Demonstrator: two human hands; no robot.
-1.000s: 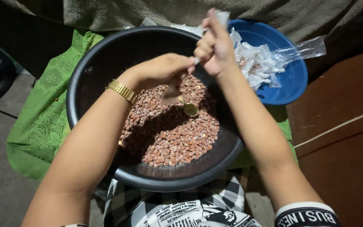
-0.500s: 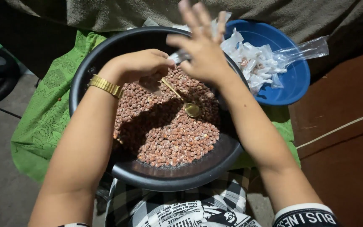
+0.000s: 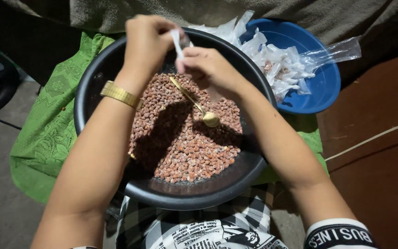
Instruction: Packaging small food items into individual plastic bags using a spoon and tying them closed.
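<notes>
Over the far rim of a black bowl point(image 3: 116, 78) of reddish-brown nuts point(image 3: 185, 143), the left hand point(image 3: 146, 41) and the right hand point(image 3: 208, 67) meet on a small clear bag point(image 3: 177, 42), each pinching it between thumb and fingertips. The bag stands up between the two hands, just above the nuts. A gold spoon point(image 3: 196, 103) lies on the nuts directly below the right hand. Beside the bowl, a blue bowl point(image 3: 318, 87) holds a heap of filled bags point(image 3: 277, 64). Under the black bowl lies a green cloth point(image 3: 47, 133).
</notes>
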